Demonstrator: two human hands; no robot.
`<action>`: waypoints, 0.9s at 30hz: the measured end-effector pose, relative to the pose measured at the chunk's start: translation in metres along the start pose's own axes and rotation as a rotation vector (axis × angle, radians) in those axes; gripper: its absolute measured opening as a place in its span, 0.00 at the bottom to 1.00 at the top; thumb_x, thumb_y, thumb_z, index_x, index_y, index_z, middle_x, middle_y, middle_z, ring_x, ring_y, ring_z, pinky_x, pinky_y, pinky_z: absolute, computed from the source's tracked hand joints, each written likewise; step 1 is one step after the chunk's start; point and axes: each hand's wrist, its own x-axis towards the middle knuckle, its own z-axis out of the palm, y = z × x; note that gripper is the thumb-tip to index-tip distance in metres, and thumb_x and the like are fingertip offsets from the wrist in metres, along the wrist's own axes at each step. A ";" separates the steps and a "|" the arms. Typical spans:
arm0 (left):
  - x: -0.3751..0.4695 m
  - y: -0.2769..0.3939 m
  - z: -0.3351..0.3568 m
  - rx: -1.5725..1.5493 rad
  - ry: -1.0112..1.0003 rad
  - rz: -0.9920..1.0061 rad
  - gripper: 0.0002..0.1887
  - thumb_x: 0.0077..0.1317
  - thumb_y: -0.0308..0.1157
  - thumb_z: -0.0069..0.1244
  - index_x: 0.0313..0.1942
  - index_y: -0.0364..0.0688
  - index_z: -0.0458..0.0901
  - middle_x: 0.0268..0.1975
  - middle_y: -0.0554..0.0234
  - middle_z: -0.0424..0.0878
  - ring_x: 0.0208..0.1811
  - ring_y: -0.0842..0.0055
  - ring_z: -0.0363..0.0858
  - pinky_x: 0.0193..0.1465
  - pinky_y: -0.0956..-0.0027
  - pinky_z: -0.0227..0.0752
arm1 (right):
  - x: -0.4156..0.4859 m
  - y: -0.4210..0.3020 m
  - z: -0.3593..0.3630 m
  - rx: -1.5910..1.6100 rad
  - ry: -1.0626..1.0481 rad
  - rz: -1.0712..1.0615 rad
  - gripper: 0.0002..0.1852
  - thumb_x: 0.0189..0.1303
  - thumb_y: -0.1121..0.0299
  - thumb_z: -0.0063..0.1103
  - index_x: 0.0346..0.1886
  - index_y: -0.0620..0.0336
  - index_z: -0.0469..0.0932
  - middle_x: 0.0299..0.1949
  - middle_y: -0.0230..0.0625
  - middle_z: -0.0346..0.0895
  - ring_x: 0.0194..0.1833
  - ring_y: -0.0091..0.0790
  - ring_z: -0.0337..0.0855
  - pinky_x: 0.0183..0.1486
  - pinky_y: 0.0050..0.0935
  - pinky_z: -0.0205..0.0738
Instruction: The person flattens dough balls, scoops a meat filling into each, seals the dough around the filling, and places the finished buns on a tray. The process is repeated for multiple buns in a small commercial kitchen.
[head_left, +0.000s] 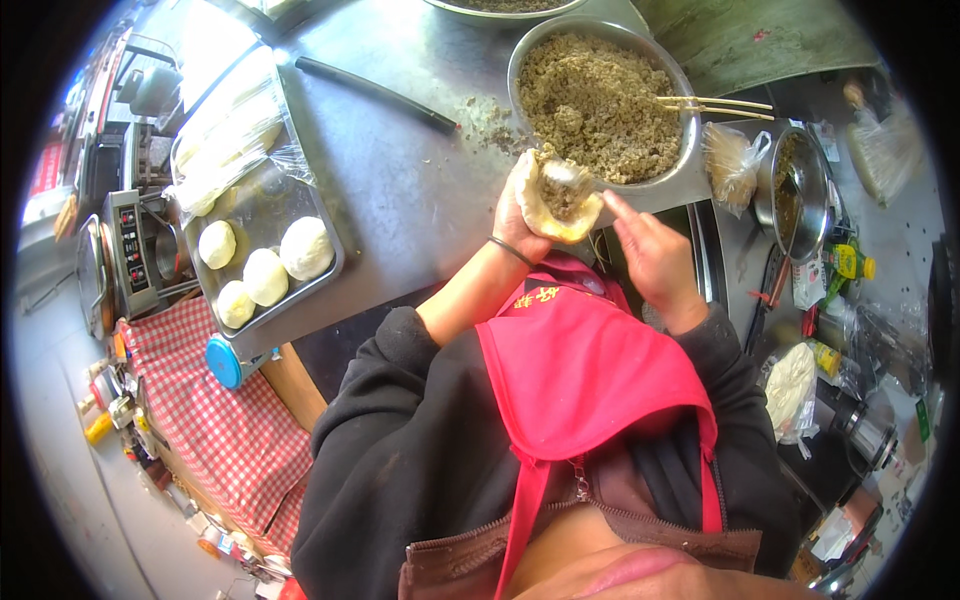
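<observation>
My left hand (523, 214) cups a piece of dough (559, 229) shaped into an open pocket, with brown crumbly filling (561, 196) inside. In that filling a blurred, shiny metal spoon (576, 180) shows. My right hand (654, 251) has its fingers curled at the pocket's right edge, the index finger pointing along the spoon, whose handle is mostly hidden by the fingers. Just beyond both hands stands a large metal bowl (516, 79) heaped with the same kind of filling (600, 105). A pair of chopsticks (720, 106) rests over its right rim.
To the left, a metal tray (330, 266) carries several dough balls (265, 276) and dough under plastic wrap (229, 135). A dark rod (375, 94) lies on the metal worktop (405, 195). At right are a bagged item (731, 165) and a smaller metal bowl (814, 214).
</observation>
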 end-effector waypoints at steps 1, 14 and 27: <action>-0.001 0.001 0.000 0.013 0.000 -0.007 0.21 0.72 0.50 0.43 0.49 0.42 0.78 0.48 0.56 0.83 0.49 0.62 0.81 0.57 0.53 0.74 | 0.004 0.006 0.000 0.000 0.022 -0.024 0.19 0.65 0.69 0.55 0.60 0.49 0.77 0.33 0.38 0.80 0.32 0.42 0.82 0.34 0.36 0.76; -0.001 0.017 0.003 0.078 -0.147 0.087 0.20 0.73 0.50 0.41 0.49 0.42 0.78 0.49 0.56 0.83 0.51 0.61 0.80 0.58 0.51 0.73 | 0.084 0.084 0.033 -0.065 -0.278 0.109 0.15 0.68 0.63 0.53 0.54 0.49 0.80 0.41 0.48 0.82 0.42 0.52 0.83 0.44 0.41 0.76; 0.005 0.020 -0.001 -0.037 -0.187 0.102 0.20 0.75 0.37 0.38 0.58 0.32 0.71 0.56 0.48 0.79 0.54 0.61 0.81 0.56 0.57 0.78 | 0.038 0.045 0.010 0.184 -0.096 0.061 0.18 0.69 0.66 0.52 0.61 0.46 0.76 0.49 0.45 0.81 0.46 0.48 0.84 0.47 0.34 0.77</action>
